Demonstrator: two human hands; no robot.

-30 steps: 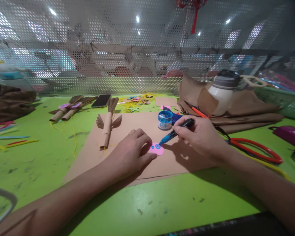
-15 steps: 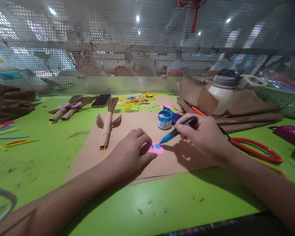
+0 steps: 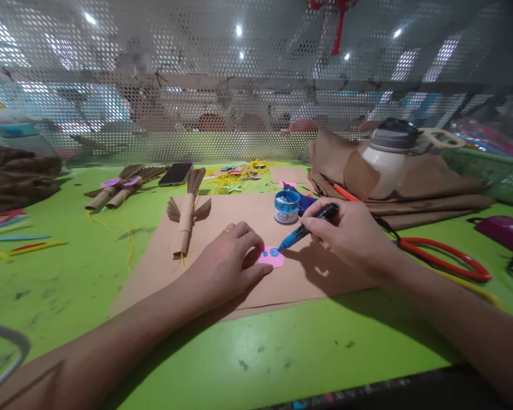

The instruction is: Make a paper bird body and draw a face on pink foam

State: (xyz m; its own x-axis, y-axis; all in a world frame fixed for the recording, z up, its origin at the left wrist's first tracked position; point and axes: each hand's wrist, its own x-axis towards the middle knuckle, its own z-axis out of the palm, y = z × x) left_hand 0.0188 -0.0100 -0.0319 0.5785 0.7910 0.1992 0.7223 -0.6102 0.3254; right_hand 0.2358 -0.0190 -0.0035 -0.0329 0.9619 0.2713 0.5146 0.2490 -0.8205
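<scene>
My right hand (image 3: 346, 233) grips a blue-and-black marker (image 3: 303, 230), its tip touching the right part of a small pink paper piece (image 3: 273, 261). Blue ring-like marks show on that paper. With bent fingers at its left edge and the thumb along its lower edge, my left hand (image 3: 231, 253) holds the piece down on brown kraft paper (image 3: 222, 285). Just behind stands an open jar of blue paint (image 3: 286, 208). A rolled brown paper figure with pleated fans (image 3: 187, 222) lies left of my left hand.
On the green table (image 3: 60, 307) are two more paper figures (image 3: 115, 185), a phone (image 3: 175, 175) and yellow string scraps (image 3: 248, 173). Red-handled scissors (image 3: 448, 259), a white bottle (image 3: 385, 165) and folded brown paper (image 3: 436, 196) lie right. A perforated screen (image 3: 188, 102) stands behind.
The marker and my right hand have shifted very slightly, with the tip still at the pink paper's right side. My left hand stays in place.
</scene>
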